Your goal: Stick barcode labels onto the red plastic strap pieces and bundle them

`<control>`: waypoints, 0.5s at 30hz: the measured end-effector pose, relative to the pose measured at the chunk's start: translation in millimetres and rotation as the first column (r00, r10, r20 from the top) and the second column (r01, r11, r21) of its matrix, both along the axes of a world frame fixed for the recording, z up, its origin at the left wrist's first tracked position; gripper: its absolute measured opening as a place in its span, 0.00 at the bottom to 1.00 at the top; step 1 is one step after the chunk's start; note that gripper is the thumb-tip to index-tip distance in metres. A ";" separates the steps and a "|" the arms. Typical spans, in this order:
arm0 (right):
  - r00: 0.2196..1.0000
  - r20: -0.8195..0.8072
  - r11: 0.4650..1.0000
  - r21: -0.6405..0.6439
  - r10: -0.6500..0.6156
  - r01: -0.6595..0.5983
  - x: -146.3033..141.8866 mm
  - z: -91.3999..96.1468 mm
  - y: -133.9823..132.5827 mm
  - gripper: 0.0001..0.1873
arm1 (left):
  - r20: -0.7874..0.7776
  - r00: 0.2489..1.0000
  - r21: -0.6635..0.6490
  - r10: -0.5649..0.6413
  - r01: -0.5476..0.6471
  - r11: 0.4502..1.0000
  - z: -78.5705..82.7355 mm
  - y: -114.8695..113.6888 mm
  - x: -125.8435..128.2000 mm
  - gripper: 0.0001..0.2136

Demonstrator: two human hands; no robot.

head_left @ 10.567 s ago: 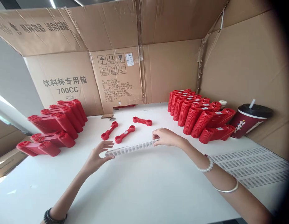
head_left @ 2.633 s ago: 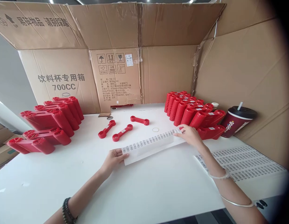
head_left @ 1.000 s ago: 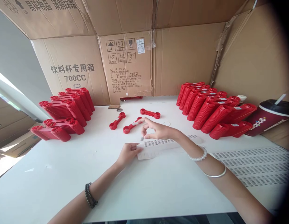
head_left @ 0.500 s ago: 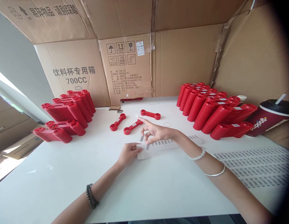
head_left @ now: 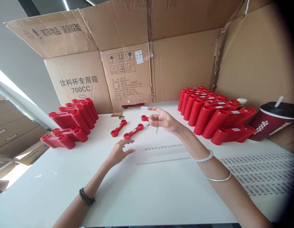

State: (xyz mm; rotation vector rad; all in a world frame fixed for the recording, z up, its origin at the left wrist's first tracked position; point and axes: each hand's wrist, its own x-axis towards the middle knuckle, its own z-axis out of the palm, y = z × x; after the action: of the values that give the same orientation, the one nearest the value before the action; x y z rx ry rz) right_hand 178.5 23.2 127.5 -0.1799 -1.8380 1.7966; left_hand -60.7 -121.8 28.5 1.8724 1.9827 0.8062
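Note:
My right hand (head_left: 164,121) is raised over the table with its index finger stretched out and the other fingers curled toward the thumb. A small white barcode sticker (head_left: 144,108) clings to the index fingertip, and two more labels hang at the curled fingers. Partly behind this hand lies a red dumbbell-shaped plastic piece (head_left: 144,118). My left hand (head_left: 118,151) is open and holds nothing, its fingers reaching toward a labelled red piece (head_left: 134,130). Another labelled red piece (head_left: 118,128) lies to the left. Below my right hand is a sheet of barcode stickers (head_left: 164,153), partly peeled.
Stacked red pieces stand at the left (head_left: 77,118) and right (head_left: 208,110) of the white table (head_left: 137,193). More barcode sheets (head_left: 258,174) lie at the right, near a dark red cup (head_left: 267,123) with a straw. Cardboard walls (head_left: 184,66) enclose the back and right.
My left hand has let go of the sticker sheet, opened and moved left toward the red pieces. My right hand has lifted away from the sheet with the stickers. The view has shifted slightly.

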 end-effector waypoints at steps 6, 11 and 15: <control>0.998 -0.027 0.998 0.031 -0.051 0.052 9.0 10.0 4.8 0.40 | -0.303 0.937 0.039 0.172 -0.168 0.985 10.6 36.4 -30.1 0.26; 0.985 0.013 0.984 0.039 -0.173 0.172 10.0 8.9 11.8 0.42 | -0.490 0.866 -0.136 0.098 -0.187 0.973 1.4 70.5 -29.0 0.29; 0.976 0.018 0.975 0.049 -0.216 0.215 9.4 4.9 18.1 0.38 | -0.547 0.831 -0.100 0.099 -0.182 0.978 -13.0 79.5 -19.9 0.15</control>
State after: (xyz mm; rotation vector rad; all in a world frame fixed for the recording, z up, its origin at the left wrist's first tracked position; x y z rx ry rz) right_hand 187.9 41.3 132.3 -0.3692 -1.7995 1.6073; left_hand -80.7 -42.3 15.5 2.0370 2.4526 0.1417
